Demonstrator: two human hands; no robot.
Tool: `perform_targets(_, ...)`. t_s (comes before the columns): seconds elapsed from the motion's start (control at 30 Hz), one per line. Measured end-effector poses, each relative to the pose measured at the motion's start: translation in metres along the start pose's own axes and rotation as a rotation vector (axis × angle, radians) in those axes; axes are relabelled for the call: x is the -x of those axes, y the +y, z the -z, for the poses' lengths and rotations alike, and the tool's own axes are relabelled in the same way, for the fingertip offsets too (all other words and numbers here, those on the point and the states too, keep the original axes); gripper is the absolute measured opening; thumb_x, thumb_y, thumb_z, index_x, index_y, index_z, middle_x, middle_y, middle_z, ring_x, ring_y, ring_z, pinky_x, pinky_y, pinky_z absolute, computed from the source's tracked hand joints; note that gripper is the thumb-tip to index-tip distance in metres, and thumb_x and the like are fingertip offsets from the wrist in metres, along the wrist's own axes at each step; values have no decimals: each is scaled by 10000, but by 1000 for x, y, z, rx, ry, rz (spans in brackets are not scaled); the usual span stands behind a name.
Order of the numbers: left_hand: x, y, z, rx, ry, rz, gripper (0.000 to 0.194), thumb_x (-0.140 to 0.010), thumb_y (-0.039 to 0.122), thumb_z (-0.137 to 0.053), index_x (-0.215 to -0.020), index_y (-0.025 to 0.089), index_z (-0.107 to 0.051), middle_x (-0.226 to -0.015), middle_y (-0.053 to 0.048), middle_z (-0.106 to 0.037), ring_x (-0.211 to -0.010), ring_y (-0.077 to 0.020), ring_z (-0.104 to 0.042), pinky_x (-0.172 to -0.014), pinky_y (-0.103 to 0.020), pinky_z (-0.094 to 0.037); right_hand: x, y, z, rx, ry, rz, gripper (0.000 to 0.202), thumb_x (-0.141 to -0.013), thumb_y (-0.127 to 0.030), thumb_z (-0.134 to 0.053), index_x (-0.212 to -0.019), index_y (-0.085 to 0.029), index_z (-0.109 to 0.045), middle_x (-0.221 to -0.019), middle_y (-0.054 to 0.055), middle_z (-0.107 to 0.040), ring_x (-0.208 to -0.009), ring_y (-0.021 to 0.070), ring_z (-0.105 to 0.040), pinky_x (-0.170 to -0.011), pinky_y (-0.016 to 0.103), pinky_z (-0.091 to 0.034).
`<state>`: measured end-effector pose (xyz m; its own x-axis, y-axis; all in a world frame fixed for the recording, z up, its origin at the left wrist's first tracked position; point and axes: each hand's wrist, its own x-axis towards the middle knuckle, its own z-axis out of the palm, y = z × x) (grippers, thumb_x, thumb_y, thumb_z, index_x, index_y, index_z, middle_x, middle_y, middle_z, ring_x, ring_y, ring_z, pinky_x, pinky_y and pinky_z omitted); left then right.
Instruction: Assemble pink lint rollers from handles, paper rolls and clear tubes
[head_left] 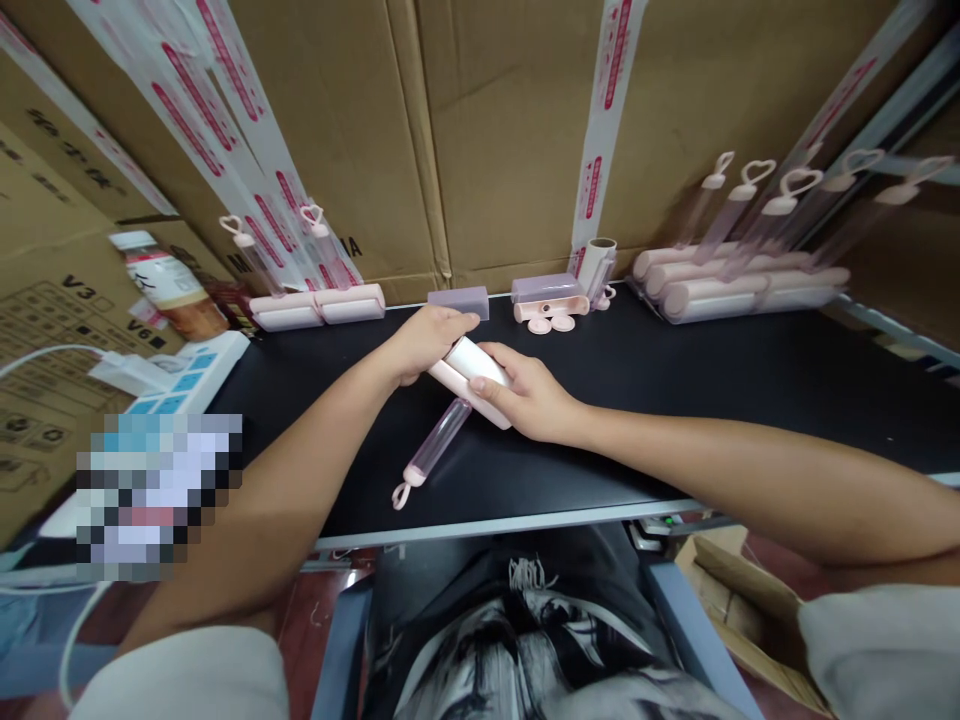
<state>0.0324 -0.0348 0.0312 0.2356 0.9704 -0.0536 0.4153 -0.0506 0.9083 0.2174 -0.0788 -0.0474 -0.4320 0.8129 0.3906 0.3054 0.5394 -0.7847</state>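
Note:
Both my hands are on a lint roller (484, 364), a white roll set in a pale pink holder, tilted above the black table. My right hand (525, 390) wraps round its right end, thumb across the white roll. My left hand (427, 343) closes over the upper left end, hiding that part. From the roller's underside a clear purple handle (441, 440) with a pink loop points down to the left. Whether the handle is firmly joined cannot be seen. Just behind my left hand lies a translucent purple cover (461, 301).
Finished-looking rollers (750, 275) stand at the back right, two more rollers (319, 307) at the back left. Loose pink parts (551, 310) and a white tube (598, 262) sit at the back. A drink bottle (169, 285), a power strip (214, 365) and cardboard boxes (510, 150) border the table.

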Motion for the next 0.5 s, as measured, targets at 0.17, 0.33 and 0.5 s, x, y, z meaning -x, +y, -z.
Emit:
perform_targets(0.17, 0, 0, 4, 3, -41, 45, 381, -942, 274, -653, -611, 194, -482, -553, 48, -443, -483, -72, -395, -483, -226, -271, 2, -1, -2, 5, 35, 24, 517, -1022, -576, -610, -1341, -172, -649, -1157, 102, -778, -981, 279, -710, -865, 408, -529)
perform_targets(0.33, -9, -9, 3, 5, -16, 62, 366, -971, 300, -611, -629, 183, -555, -530, 37, -448, -449, -76, -359, -444, -236, -222, -1, 8, -3, -33, 153, 20, 500, -1022, -532, -598, -1352, -158, -638, -1206, 123, -765, -1041, 293, -701, -918, 438, -540)
perform_targets(0.5, -18, -23, -5, 208, 8, 76, 368, -965, 300, -629, -642, 200, -484, -557, 45, -411, -465, -72, -355, -478, -235, -258, -9, 18, -5, -84, 267, -112, 477, -997, -544, -626, -1318, -191, -618, -1059, 90, -759, -908, 270, -701, -821, 421, -557)
